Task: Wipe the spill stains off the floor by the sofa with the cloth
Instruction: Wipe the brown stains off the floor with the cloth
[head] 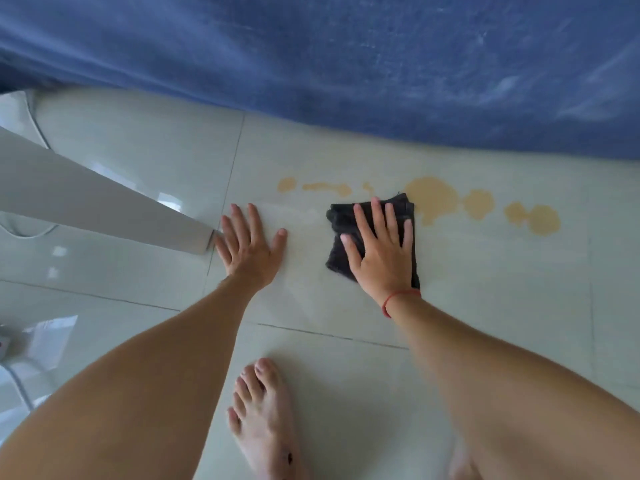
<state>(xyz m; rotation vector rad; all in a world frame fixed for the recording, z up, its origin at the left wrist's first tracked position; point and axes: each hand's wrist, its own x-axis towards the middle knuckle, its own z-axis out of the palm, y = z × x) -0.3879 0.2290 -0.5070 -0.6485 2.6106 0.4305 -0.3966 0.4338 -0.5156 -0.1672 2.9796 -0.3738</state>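
Note:
A folded dark grey cloth (341, 230) lies flat on the pale tiled floor (485, 289). My right hand (381, 247) presses on it with fingers spread; a red string sits on that wrist. The cloth's far right corner touches a large tan spill stain (433, 197). More tan stains run in a row: small blots to the left (325, 187) and blots to the right (535, 218). My left hand (247, 245) rests flat on the bare floor left of the cloth, fingers apart, holding nothing.
The blue sofa cover (346, 64) hangs along the far side, just behind the stains. A white slanted furniture leg (104, 202) ends beside my left hand. My bare foot (263, 417) stands on the near tiles. A white cable (20, 386) lies at the left edge.

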